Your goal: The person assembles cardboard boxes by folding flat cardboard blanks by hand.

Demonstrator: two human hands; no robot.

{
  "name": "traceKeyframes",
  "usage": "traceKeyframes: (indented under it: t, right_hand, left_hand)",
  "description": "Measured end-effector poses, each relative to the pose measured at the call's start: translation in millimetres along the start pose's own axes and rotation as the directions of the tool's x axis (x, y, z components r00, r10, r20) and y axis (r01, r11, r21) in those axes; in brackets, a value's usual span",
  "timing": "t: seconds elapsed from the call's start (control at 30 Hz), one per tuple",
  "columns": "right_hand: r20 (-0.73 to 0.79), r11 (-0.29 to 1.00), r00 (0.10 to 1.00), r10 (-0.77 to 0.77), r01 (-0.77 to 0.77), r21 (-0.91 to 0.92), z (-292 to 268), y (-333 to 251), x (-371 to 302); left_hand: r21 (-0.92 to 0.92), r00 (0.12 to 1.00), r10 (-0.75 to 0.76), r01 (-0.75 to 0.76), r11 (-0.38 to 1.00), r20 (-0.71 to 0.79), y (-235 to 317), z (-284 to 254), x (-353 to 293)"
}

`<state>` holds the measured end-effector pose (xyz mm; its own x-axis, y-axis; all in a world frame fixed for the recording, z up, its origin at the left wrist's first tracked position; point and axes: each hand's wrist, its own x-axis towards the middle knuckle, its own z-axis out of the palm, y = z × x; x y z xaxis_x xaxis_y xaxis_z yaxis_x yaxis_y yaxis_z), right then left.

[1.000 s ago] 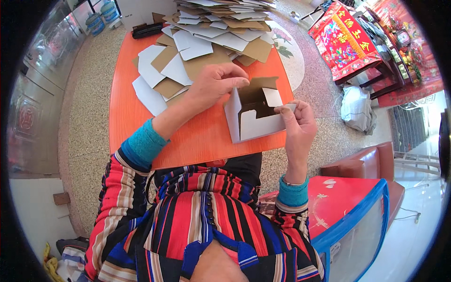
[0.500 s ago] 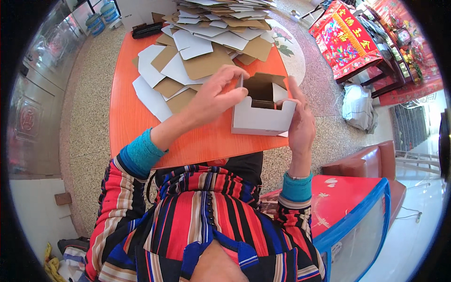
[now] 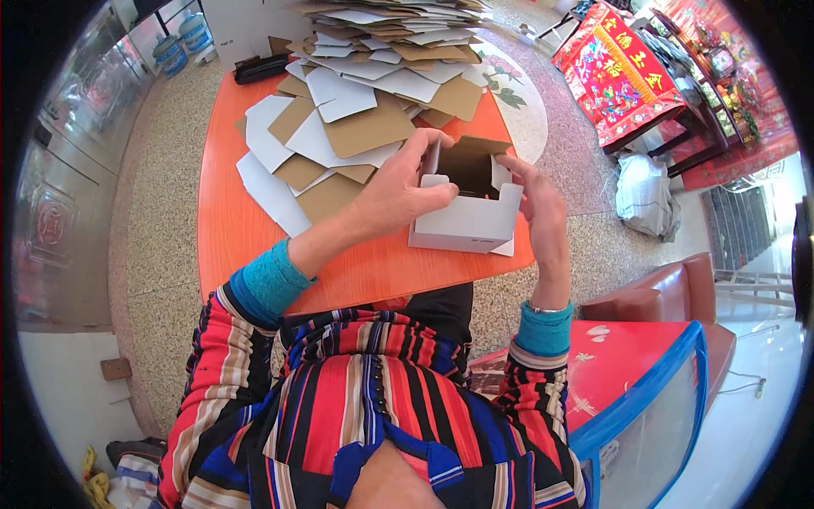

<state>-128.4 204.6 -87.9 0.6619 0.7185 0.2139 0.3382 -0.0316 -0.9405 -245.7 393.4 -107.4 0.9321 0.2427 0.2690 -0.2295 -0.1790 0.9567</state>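
Observation:
A small white cardboard box (image 3: 465, 227) with a brown inside stands near the right front edge of the orange table (image 3: 246, 254). Its top is open, with a brown flap (image 3: 480, 146) raised at the back. My left hand (image 3: 403, 188) pinches the box's left wall, the thumb over the front corner and the fingers behind. Against the right side rests my right hand (image 3: 543, 204), its fingertips at the back right corner flap and its thumb partly hidden behind the wall. The box's floor is in shadow.
Flat white-and-brown carton blanks (image 3: 365, 127) lie in a high, sloping pile at the back of the table. A black object (image 3: 261, 68) sits at the far left corner. To the right are a brown chair (image 3: 661, 293) and a red surface (image 3: 593, 365) beside a blue-edged frame.
The box has shifted slightly left and turned a little. My left thumb has moved inward over its front left corner, and my right fingers have come onto the back right flap.

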Motion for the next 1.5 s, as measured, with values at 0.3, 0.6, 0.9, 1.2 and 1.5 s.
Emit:
traceKeyframes:
  t: [0.3, 0.6, 0.9, 1.2, 1.5]
  right_hand:
    - [0.166, 0.940, 0.972, 0.165, -0.105, -0.323, -11, -16, 15]
    - [0.102, 0.964, 0.992, 0.069, -0.040, -0.265, -4, -8, 11]
    - [-0.227, 0.953, 0.965, 0.128, -0.057, 0.298, 1, 13, 3]
    - [-0.349, 0.949, 0.936, 0.039, 0.075, 0.306, 31, 22, -9]
    - [-0.362, 0.976, 0.932, -0.011, 0.089, 0.198, 36, 20, -12]
  left_hand:
    - [0.041, 0.998, 0.020, -0.022, 0.999, 0.061, 5, 0, 4]
    - [0.058, 0.995, 0.093, -0.094, 0.994, 0.021, -7, 2, 4]
    - [0.002, 0.995, 0.093, -0.093, 0.996, -0.022, -2, 10, 3]
    - [-0.259, 0.991, -0.124, 0.105, 0.960, -0.057, 1, 13, 3]
    - [-0.057, 0.987, 0.073, -0.082, 0.995, -0.141, -12, 14, 5]
